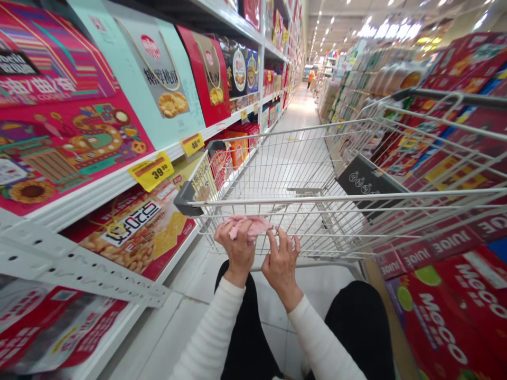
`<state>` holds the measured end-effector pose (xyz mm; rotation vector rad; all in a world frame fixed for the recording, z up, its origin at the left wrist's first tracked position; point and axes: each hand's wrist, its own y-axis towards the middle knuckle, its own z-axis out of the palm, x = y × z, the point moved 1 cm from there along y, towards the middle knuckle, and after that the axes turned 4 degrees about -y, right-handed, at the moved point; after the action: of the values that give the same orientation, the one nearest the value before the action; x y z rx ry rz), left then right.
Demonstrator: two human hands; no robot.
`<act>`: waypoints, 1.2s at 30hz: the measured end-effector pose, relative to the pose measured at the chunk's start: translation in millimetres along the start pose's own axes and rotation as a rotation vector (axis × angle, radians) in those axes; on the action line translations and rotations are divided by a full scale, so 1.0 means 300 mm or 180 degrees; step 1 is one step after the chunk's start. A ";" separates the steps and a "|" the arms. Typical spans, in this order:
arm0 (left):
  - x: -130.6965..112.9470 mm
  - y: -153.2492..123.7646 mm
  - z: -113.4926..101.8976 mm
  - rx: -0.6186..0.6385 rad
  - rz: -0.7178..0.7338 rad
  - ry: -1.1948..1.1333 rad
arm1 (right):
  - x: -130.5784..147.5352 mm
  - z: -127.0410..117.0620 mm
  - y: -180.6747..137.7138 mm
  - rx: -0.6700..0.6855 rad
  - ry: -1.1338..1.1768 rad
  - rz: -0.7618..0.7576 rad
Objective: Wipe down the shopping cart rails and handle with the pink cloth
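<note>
A wire shopping cart (pixel 301 200) stands crosswise in front of my knees. My left hand (pixel 237 248) is closed on a crumpled pink cloth (pixel 253 227), pressed against the wires of the cart's side just below the rim. To its right, my right hand (pixel 282 258) has its fingers bent and apart, with the fingertips at the wires and near the cloth's right end. Nothing shows in the right hand. The cart's basket has a dark grey panel (pixel 370 182) with white symbols at its right part.
On the left, a white shelf (pixel 95 187) holds gift boxes (pixel 158 79) with yellow price tags (pixel 152 171). Stacked red drink cartons (pixel 447 311) stand close on the right. Beyond the cart a tiled aisle (pixel 303 105) runs back, with a person in orange (pixel 311 76) far off.
</note>
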<state>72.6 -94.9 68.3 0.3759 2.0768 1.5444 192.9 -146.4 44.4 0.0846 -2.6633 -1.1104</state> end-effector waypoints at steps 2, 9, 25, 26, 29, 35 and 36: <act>0.006 -0.045 0.006 0.0106 0.0110 0.0054 | -0.006 0.015 -0.011 -0.0006 -0.0035 -0.0034; 0.009 -0.073 -0.027 0.0408 -0.0113 0.0027 | -0.012 0.033 -0.044 -0.0179 -0.0232 0.0161; 0.067 -0.330 0.029 0.0906 -0.0341 -0.0025 | -0.046 0.028 -0.029 -0.0109 -0.0319 -0.0031; 0.065 -0.301 0.027 0.0788 -0.0336 -0.0072 | -0.046 0.028 -0.029 -0.0095 -0.0302 -0.0019; 0.061 -0.208 0.035 0.0315 -0.0345 -0.0191 | -0.043 0.030 -0.029 -0.0150 -0.0286 0.0002; 0.063 -0.285 0.056 0.0572 -0.0398 -0.0089 | -0.039 0.027 -0.031 -0.0163 -0.0320 -0.0001; 0.060 -0.321 0.050 0.0744 -0.0451 -0.0022 | -0.040 0.025 -0.030 -0.0149 -0.0326 -0.0010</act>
<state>74.0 -103.8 -30.6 0.3092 2.2337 1.2218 202.2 -145.6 30.5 0.0239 -2.7252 -1.2083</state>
